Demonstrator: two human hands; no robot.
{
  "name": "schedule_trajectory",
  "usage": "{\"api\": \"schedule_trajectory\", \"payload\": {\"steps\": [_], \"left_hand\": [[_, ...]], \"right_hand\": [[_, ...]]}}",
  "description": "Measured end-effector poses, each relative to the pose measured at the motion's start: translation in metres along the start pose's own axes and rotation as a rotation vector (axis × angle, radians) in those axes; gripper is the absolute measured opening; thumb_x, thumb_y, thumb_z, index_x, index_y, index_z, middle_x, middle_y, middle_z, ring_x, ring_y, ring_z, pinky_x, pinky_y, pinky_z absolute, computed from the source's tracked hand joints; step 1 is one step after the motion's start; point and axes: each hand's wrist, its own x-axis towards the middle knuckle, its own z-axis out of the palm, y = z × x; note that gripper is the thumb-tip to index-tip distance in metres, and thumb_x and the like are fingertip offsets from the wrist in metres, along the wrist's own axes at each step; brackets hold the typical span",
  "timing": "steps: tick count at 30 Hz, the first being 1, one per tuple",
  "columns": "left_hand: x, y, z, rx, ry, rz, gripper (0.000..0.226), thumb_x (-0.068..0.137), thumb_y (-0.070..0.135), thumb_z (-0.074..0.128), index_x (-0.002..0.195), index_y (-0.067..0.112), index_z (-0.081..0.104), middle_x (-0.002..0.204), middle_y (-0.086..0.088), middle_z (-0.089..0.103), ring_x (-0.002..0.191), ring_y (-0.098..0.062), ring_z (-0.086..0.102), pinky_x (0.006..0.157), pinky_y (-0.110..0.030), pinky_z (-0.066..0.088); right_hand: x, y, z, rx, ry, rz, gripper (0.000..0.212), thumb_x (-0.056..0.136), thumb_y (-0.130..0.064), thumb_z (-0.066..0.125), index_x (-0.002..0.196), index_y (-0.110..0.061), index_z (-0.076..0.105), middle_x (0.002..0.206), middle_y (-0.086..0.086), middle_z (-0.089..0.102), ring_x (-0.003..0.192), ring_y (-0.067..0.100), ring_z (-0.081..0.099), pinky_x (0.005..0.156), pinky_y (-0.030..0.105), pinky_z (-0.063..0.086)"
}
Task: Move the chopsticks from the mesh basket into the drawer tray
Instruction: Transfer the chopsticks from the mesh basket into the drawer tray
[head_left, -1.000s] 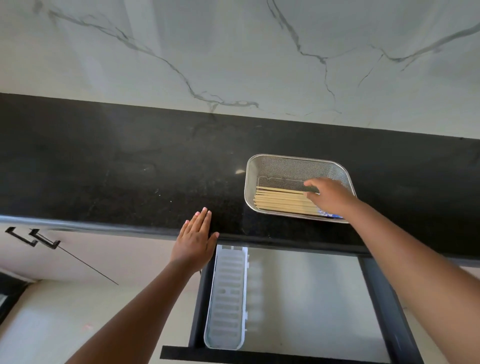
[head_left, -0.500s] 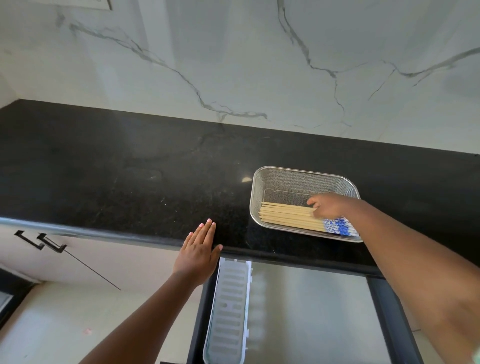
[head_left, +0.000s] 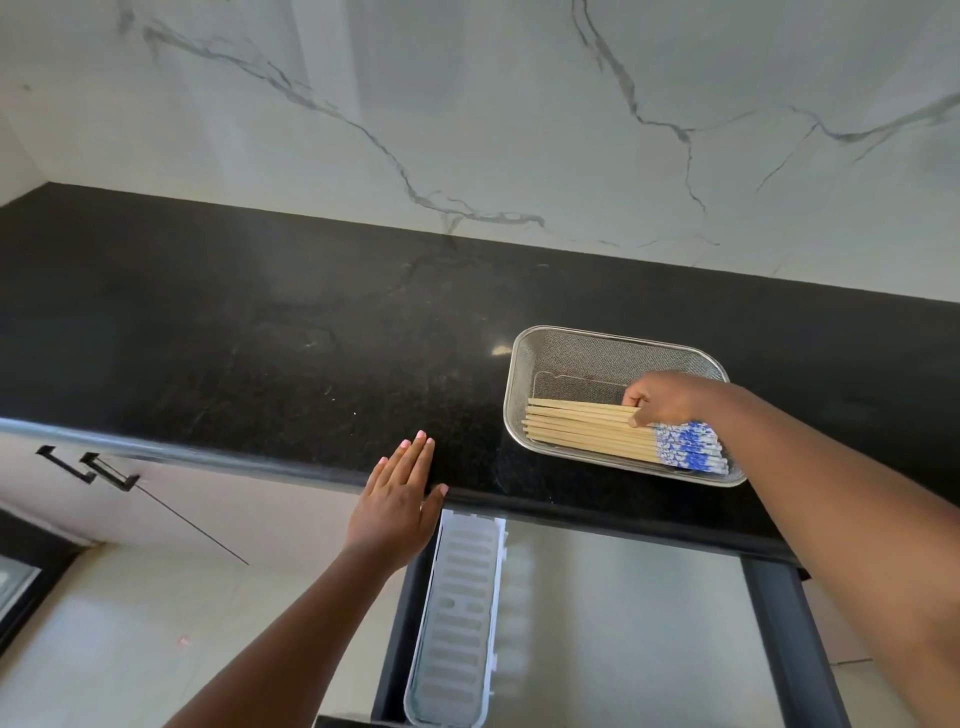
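- Reaching into the mesh basket (head_left: 524, 374), the right hand (head_left: 670, 399) has its fingers curled down over the upper sticks of the bundle of chopsticks (head_left: 587, 428); whether any stick is actually pinched or only touched is hard to tell, since the knuckles cover the contact.
- The chopsticks lie flat inside the basket, side by side, pale wooden ends pointing left and blue-and-white patterned ends to the right, near the basket's right rim.
- The basket sits on the black countertop (head_left: 260, 332), close to its front edge, below a white marble-veined wall (head_left: 467, 104).
- The left hand (head_left: 397, 499) is spread flat with fingers together and straight, holding nothing, its palm over the counter's front edge.
- Below the counter an open drawer (head_left: 623, 623) shows a pale inner floor and dark sides.
- The white ribbed drawer tray (head_left: 457, 623) lies along the drawer's left side, just right of the left wrist.
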Motion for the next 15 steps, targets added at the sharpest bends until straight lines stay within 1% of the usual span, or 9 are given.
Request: {"api": "schedule_trajectory", "payload": {"steps": [2, 4, 6, 9, 11, 12, 15], "left_hand": [[-0.0003, 0.0004, 0.0003, 0.008, 0.001, 0.000, 0.075, 0.088, 0.058, 0.003, 0.152, 0.019, 0.005, 0.156, 0.008, -0.003, 0.141, -0.007, -0.011, 0.115, -0.028, -0.006], [-0.0008, 0.0002, 0.0005, 0.007, 0.003, 0.003, 0.074, 0.088, 0.057, 0.003, 0.152, 0.019, 0.005, 0.157, 0.007, -0.003, 0.142, -0.008, -0.010, 0.115, -0.029, -0.006], [-0.0011, -0.0004, 0.0008, 0.003, 0.001, 0.006, 0.074, 0.089, 0.057, 0.003, 0.152, 0.019, 0.005, 0.157, 0.006, -0.002, 0.142, -0.008, -0.009, 0.115, -0.029, -0.006], [-0.0010, -0.0003, 0.0011, -0.005, 0.003, 0.007, 0.074, 0.089, 0.058, 0.004, 0.152, 0.019, 0.006, 0.157, 0.005, -0.001, 0.143, -0.010, -0.008, 0.116, -0.031, -0.003], [-0.0011, -0.0004, 0.0009, 0.006, -0.006, 0.005, 0.074, 0.088, 0.058, 0.002, 0.152, 0.020, 0.004, 0.157, 0.006, -0.003, 0.143, -0.009, -0.009, 0.116, -0.031, -0.004], [-0.0009, -0.0003, 0.0007, 0.007, -0.010, 0.004, 0.075, 0.088, 0.058, 0.001, 0.152, 0.020, 0.003, 0.157, 0.006, -0.004, 0.143, -0.009, -0.010, 0.116, -0.030, -0.005], [0.0002, -0.0007, 0.0003, 0.007, -0.026, 0.002, 0.075, 0.087, 0.059, 0.000, 0.152, 0.021, 0.001, 0.157, 0.007, -0.005, 0.143, -0.009, -0.011, 0.116, -0.031, -0.005]], "right_hand": [[0.0012, 0.0008, 0.0006, -0.012, 0.001, -0.009, 0.002, 0.089, -0.020, 0.064, 0.087, -0.020, 0.062, 0.085, -0.004, 0.061, 0.074, 0.010, 0.053, 0.064, 0.024, 0.037], [0.0010, 0.0010, 0.0008, -0.010, -0.008, 0.000, 0.007, 0.089, -0.021, 0.063, 0.084, -0.023, 0.060, 0.082, -0.006, 0.059, 0.071, 0.009, 0.052, 0.063, 0.024, 0.037], [0.0008, 0.0004, 0.0017, -0.008, -0.014, 0.011, 0.004, 0.089, -0.022, 0.063, 0.086, -0.022, 0.061, 0.086, -0.003, 0.062, 0.076, 0.012, 0.054, 0.068, 0.027, 0.040], [0.0011, 0.0001, 0.0016, -0.023, 0.020, 0.018, 0.003, 0.088, -0.023, 0.065, 0.090, -0.021, 0.064, 0.094, -0.001, 0.065, 0.090, 0.018, 0.059, 0.078, 0.032, 0.042], [-0.0002, 0.0002, 0.0021, 0.012, 0.047, 0.023, 0.003, 0.087, -0.021, 0.066, 0.086, -0.023, 0.064, 0.090, -0.003, 0.064, 0.088, 0.016, 0.059, 0.076, 0.031, 0.041], [-0.0012, 0.0005, 0.0029, 0.028, 0.053, 0.028, 0.003, 0.087, -0.019, 0.066, 0.088, -0.021, 0.065, 0.089, -0.003, 0.064, 0.086, 0.016, 0.059, 0.074, 0.030, 0.041], [-0.0025, 0.0027, 0.0081, 0.047, 0.087, 0.046, 0.012, 0.087, -0.018, 0.066, 0.098, -0.014, 0.068, 0.091, 0.001, 0.066, 0.085, 0.017, 0.060, 0.074, 0.030, 0.042]]}}
